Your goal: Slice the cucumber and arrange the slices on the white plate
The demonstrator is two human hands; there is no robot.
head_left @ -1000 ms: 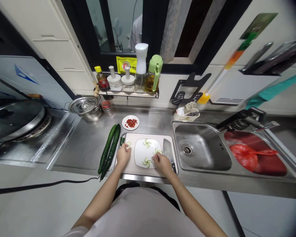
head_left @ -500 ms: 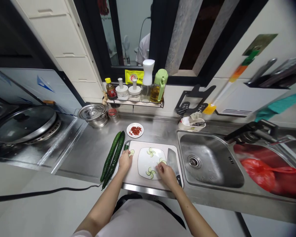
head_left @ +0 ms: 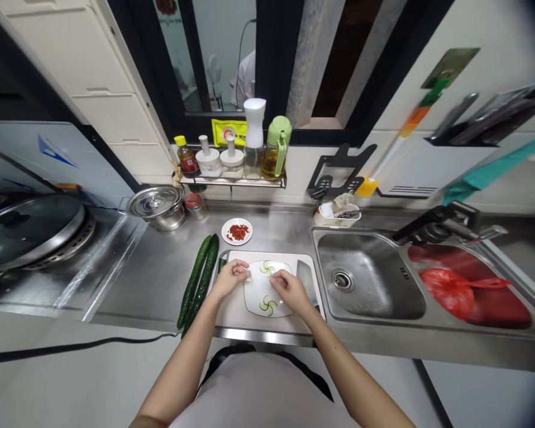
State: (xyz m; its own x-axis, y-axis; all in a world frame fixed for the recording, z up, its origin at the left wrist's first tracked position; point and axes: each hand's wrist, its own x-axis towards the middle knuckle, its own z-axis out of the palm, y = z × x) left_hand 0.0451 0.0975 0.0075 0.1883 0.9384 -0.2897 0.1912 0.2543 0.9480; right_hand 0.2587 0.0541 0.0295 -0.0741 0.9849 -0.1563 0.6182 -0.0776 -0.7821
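My left hand (head_left: 230,278) is closed in a pinch over the left edge of a white plate (head_left: 255,297), with a pale cucumber slice (head_left: 249,277) at its fingertips. Over the plate's right side is my right hand (head_left: 291,292), fingers pressed together; anything between them is too small to make out. Thin cucumber pieces (head_left: 268,306) form green-edged pinwheels on the plate, one partly hidden by my right hand. Under the plate lies a pale cutting board (head_left: 236,320). A kitchen knife (head_left: 307,278) rests on its right side, and a short cucumber end (head_left: 222,263) on its upper left.
Two whole cucumbers (head_left: 198,285) lie left of the board. Behind it sits a small dish (head_left: 224,232) of chopped red chili. A lidded pot (head_left: 167,217) stands back left, below a condiment shelf (head_left: 245,181). The sink (head_left: 370,285) is on the right, with a red bag (head_left: 448,291) beyond.
My left hand has moved right and up from the board's left side to the plate's edge, bringing a cucumber slice. My right hand has shifted slightly up and left. The view has shifted too.
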